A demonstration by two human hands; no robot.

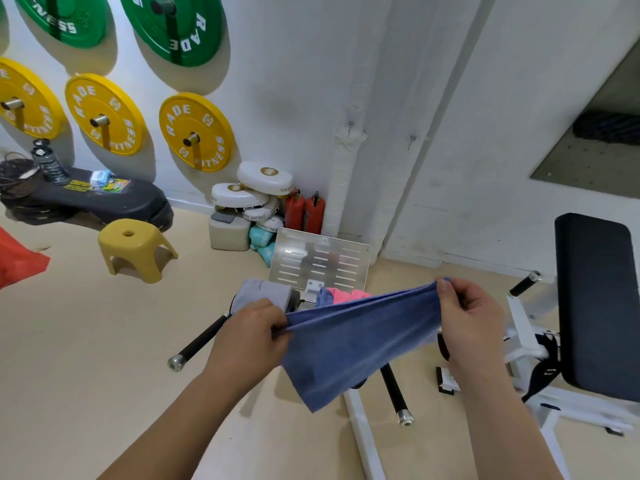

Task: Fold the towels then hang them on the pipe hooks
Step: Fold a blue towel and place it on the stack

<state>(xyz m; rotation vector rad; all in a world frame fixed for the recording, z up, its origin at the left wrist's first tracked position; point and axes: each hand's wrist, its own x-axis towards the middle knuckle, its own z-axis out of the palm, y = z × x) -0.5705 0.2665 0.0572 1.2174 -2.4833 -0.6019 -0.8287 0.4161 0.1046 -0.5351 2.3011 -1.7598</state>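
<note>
A blue towel (349,344) is stretched in the air between my hands, its lower part hanging down to a point. My left hand (252,330) pinches its left top edge. My right hand (467,317) pinches the right top corner, held a little higher. Behind the blue towel lie a pink towel (346,294) with a bit of another blue cloth (325,296), and a grey towel (265,294) draped over a machine part. A white wrapped pipe (343,181) runs up the wall, with two small hooks (350,125) (411,138) on it and beside it.
A white gym machine with a black padded seat (595,303) stands at right, black handle bars (199,341) stick out below my hands, and a metal foot plate (318,261) leans behind. A yellow stool (135,247), red extinguishers (304,211) and wall-mounted weight plates (197,131) are at left.
</note>
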